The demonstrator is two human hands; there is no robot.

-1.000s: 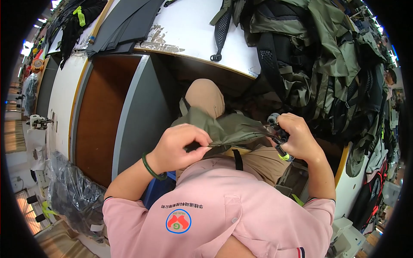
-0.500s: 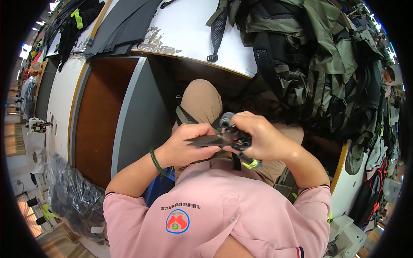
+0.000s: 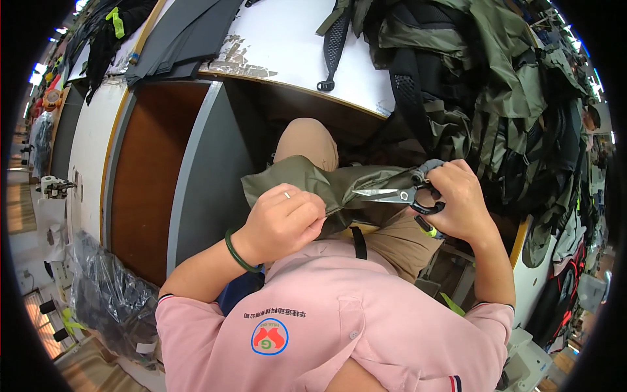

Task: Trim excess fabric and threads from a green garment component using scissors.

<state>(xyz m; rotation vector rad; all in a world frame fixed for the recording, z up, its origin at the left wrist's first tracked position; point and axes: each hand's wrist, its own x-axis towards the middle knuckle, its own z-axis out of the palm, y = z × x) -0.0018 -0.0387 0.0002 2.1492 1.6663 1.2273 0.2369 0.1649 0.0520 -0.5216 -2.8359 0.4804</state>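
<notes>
The olive cloth (image 3: 287, 179) lies across the person's lap, thin and faintly shiny, rumpled into soft folds and stretched between the two hands. The left hand (image 3: 285, 221) has its fingers curled in, the grip drawn together on the cloth's near edge; a smooth green bangle (image 3: 238, 251) circles that wrist. The right hand (image 3: 459, 199) keeps its grip clamped on the black looped handles of the scissors (image 3: 404, 196), whose bright, tapering steel blades point left over the cloth.

Just behind the cloth a knee (image 3: 305, 142) in tan trousers rises, hiding part of the dark space under the bench (image 3: 362, 85). The bench has a white top, worn to bare patches near its edge, with flat grey sheets (image 3: 186, 36) fanned out on it. A heap of olive and black bags (image 3: 496, 91) slumps over its right side, crowding the space beyond the right hand. A grey upright panel (image 3: 212, 163) stands to the left, and crinkled clear plastic (image 3: 111, 294) bulges lower down.

Half a second ago the hands met over the lap, the blades blurred against the left fingers; now they are well apart, the cloth spread between them.
</notes>
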